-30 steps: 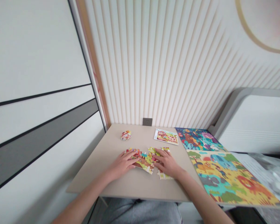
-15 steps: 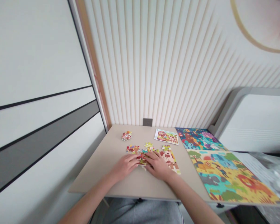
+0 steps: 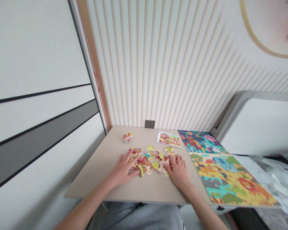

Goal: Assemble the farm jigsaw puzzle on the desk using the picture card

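Observation:
A loose spread of colourful jigsaw pieces [image 3: 150,162] lies in the middle of the beige table [image 3: 96,182]. My left hand [image 3: 123,169] rests flat with its fingers spread, touching the left end of the spread. My right hand [image 3: 178,171] lies at the right end, its fingertips on the pieces, with nothing held. A small pile of jigsaw pieces [image 3: 127,137] sits near the far edge. Beyond the spread lies a picture card [image 3: 168,139] showing a red and yellow scene.
Two large animal-picture puzzle boards [image 3: 227,177] lie at the right, overhanging the table's right edge. A wall socket [image 3: 149,124] sits above the far edge. A white headboard [image 3: 259,127] and crumpled bedding [image 3: 276,182] are at the right. My grey trousers [image 3: 139,218] show below the near edge.
My hands have moved apart from their close position over the pieces. The pieces, earlier in a tighter group, now lie spread in a looser band across the table.

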`<state>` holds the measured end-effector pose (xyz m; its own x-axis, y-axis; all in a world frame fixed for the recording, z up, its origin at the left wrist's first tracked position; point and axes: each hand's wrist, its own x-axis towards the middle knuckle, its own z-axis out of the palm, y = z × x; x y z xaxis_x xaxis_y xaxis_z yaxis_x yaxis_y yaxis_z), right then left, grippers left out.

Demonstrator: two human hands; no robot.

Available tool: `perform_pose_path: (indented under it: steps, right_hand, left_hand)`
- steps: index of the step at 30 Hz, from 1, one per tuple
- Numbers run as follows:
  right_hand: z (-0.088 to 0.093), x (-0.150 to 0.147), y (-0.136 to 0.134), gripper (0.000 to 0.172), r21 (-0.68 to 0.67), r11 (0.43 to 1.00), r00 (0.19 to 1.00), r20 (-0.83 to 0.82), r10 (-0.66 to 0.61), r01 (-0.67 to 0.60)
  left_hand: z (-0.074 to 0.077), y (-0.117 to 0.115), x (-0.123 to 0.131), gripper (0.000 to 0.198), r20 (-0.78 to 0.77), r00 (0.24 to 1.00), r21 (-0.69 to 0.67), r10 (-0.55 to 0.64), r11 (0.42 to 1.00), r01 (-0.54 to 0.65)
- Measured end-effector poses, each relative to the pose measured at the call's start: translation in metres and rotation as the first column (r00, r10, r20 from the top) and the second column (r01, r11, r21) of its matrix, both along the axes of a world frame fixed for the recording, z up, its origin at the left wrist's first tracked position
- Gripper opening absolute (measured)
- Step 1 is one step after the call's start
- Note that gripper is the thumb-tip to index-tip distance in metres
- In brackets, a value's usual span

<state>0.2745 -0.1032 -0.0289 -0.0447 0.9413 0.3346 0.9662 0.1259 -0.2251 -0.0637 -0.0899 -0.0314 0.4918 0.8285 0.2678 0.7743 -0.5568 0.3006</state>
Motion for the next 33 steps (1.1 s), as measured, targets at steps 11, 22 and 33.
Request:
perform_pose_path:
  steps: [11,22,33]
  right_hand:
    - [-0.003,0.002,0.015,0.048,0.056,0.996,0.88,-0.467,0.091,-0.073]
    - [0.021,0.015,0.022,0.049,0.024,0.994,0.988,-0.112,0.106,-0.104]
    - [0.016,-0.004,-0.019,0.053,-0.046,0.982,0.98,0.064,0.187,-0.185]
  left_hand:
    - [-0.005,0.007,0.014,0.032,0.302,0.953,-0.01,0.009,1.0,-0.006]
    - [-0.005,0.012,0.005,0.038,0.291,0.944,0.148,0.156,0.968,-0.205]
    - [-0.001,-0.014,0.001,0.035,0.202,0.976,0.039,0.076,0.996,-0.085]
